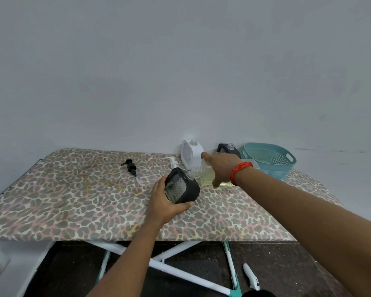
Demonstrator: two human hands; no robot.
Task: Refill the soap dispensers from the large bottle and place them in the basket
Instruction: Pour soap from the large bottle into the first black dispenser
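Left hand (165, 204) grips the black dispenser (181, 188), tilted, over the middle of the desk (73, 200). Right hand (221, 168) grips the large bottle (204, 174), tipped with its mouth at the dispenser's neck.

Risk: both openings are narrow and both vessels are hand-held, so a slip of either would likely spill soap on the desk. Overfilling is possible, as the dark casing obscures the level.

Beyond, the white dispenser (190, 152) and second black dispenser (227, 149) stand uncapped near the basket (272, 161).

Soft even light, wide-angle edge bowing
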